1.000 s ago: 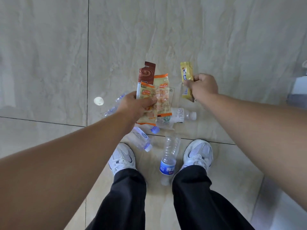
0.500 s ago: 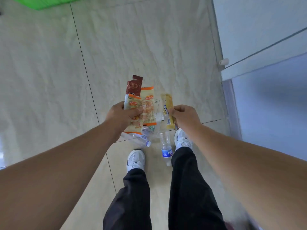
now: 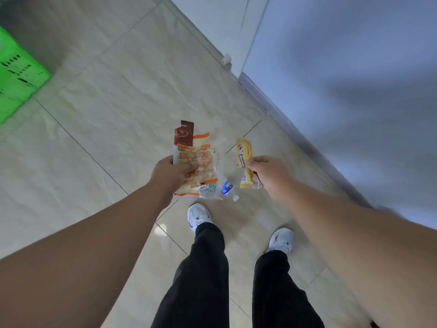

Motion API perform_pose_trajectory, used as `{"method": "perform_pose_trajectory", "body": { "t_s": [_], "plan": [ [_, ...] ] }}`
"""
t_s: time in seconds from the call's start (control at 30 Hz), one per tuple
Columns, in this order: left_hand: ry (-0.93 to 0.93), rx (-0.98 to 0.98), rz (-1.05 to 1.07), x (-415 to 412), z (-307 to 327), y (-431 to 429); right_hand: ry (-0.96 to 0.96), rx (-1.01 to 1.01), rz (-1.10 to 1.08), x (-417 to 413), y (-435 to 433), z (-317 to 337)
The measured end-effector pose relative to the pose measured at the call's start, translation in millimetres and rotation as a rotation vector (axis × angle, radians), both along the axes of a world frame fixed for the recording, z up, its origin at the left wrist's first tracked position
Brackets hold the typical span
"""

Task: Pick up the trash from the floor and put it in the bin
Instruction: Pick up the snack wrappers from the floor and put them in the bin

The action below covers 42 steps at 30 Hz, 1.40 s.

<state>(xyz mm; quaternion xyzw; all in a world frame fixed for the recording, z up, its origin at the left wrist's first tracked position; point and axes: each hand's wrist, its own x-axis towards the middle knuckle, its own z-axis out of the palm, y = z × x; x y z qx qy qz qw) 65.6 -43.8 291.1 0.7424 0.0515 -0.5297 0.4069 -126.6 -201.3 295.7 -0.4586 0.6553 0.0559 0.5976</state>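
Observation:
My left hand (image 3: 171,174) is shut on a bunch of snack wrappers (image 3: 203,162): a brown one at the back and orange-and-clear ones in front. My right hand (image 3: 269,172) pinches a yellow wrapper (image 3: 244,152) that stands upright between thumb and fingers. Below the wrappers a clear plastic bottle (image 3: 228,189) with a blue label lies on the tiled floor, just ahead of my left shoe. A green bin (image 3: 16,84) with slotted sides shows at the far left edge, blurred.
My two white shoes (image 3: 198,216) and black trouser legs fill the bottom middle. A pale wall (image 3: 343,79) with a grey skirting runs diagonally along the right. A small white door stop (image 3: 226,59) sits at the wall's foot.
The view has swung left and turned: the green bin has come further into sight at the left, the wall now runs diagonally. Most floor bottles have left the view. Both hands keep their wrappers.

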Motion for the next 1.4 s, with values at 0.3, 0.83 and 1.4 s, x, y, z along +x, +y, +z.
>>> {"method": "perform_pose_trajectory", "body": {
  "t_s": [0.3, 0.83, 1.4],
  "plan": [
    [0.039, -0.026, -0.329, -188.6, 16.6, -54.6, -0.033, 0.024, -0.324, -214.0, 17.6, 4.3],
    [0.141, 0.02, -0.779, -513.3, 25.7, -88.1, -0.085, 0.094, -0.898, -516.2, 113.0, 11.2],
    [-0.014, 0.069, -1.239, -643.6, -66.5, -136.8, -0.296, 0.037, -1.315, -602.6, 105.2, -55.8]
  ]
}}
